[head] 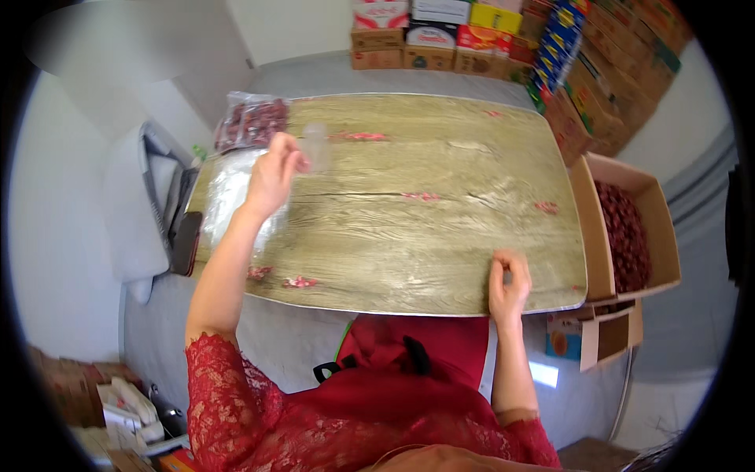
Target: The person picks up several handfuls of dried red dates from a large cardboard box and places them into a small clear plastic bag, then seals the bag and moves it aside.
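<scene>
My left hand [274,171] is raised over the left side of the table, thumb and fingers pinched at a blurred, translucent plastic item [315,144]; its exact kind is unclear. Below this hand lies a stack of clear plastic bags [230,197]. Just beyond the stack are clear bags filled with dark red fruit [253,121], probably dried dates. My right hand [510,289] is at the near right edge of the table, its fingers curled in and nothing visible in them. An open cardboard box [663,236] of loose dark red fruit [625,236] stands beyond the table's right edge.
The wood-patterned tabletop [377,236] has rounded corners and printed red flowers. Stacked cartons [430,56] line the far wall and right corner. A dark phone-like case [186,243] is at the left edge. Another opened carton [607,339] sits low at the right.
</scene>
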A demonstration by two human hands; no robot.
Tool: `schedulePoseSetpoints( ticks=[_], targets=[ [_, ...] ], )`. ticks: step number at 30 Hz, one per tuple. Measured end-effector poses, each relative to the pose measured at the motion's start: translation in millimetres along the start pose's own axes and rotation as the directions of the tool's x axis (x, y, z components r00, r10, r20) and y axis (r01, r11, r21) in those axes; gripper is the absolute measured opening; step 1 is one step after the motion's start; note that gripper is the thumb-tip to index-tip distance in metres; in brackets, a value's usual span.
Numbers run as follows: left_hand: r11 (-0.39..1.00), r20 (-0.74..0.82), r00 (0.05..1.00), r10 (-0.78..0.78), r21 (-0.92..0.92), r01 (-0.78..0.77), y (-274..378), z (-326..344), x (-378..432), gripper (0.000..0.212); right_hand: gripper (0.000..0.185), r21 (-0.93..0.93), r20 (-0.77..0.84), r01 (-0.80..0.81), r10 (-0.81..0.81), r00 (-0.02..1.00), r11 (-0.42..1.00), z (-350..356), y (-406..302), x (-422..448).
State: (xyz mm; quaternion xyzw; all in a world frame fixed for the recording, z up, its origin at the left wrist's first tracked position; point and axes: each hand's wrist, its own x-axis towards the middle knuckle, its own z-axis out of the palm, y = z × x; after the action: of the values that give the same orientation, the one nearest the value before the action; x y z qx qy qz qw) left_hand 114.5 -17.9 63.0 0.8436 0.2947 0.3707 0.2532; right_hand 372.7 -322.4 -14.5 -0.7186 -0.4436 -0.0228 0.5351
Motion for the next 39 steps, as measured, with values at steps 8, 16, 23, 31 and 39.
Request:
schedulePoseSetpoints(
  ticks=[8,16,23,31,39],
  targets=[
    [0.770,0.404,0.861,0.310,-0.637,0.022,129.6,107.6,21.9,0.014,0.034,0.282,0.039,0.069,-0.083,0.996,0.957,-29.5,-39.4,73.1],
    [0.660,0.472,0.823,0.316,-0.732,0.167,133.0,147.1,16.3,0.031,0.029,0.612,0.427,-0.453,0.211,0.879,0.648,-36.6,-11.7,62.6],
    [0.880,0.044,0.885,0.463,0.099,-0.465,126.9,167.3,13.6,0.032,0.011,0.552,0.286,-0.399,0.283,0.915,0.732,-29.2,-0.8,58.4],
    [0.599,0.371,0.928,0.014,-0.747,0.289,129.1,217.8,-29.0,0.021,0.004,0.377,-0.006,-0.228,0.248,0.969,0.898,3.9,-15.6,47.9],
    [0.710,0.303,0.953,-0.007,-0.669,0.218,125.5,232.5,-40.6,0.025,0.008,0.473,0.150,-0.357,0.325,0.934,0.806,16.5,-19.5,32.6]
  ],
)
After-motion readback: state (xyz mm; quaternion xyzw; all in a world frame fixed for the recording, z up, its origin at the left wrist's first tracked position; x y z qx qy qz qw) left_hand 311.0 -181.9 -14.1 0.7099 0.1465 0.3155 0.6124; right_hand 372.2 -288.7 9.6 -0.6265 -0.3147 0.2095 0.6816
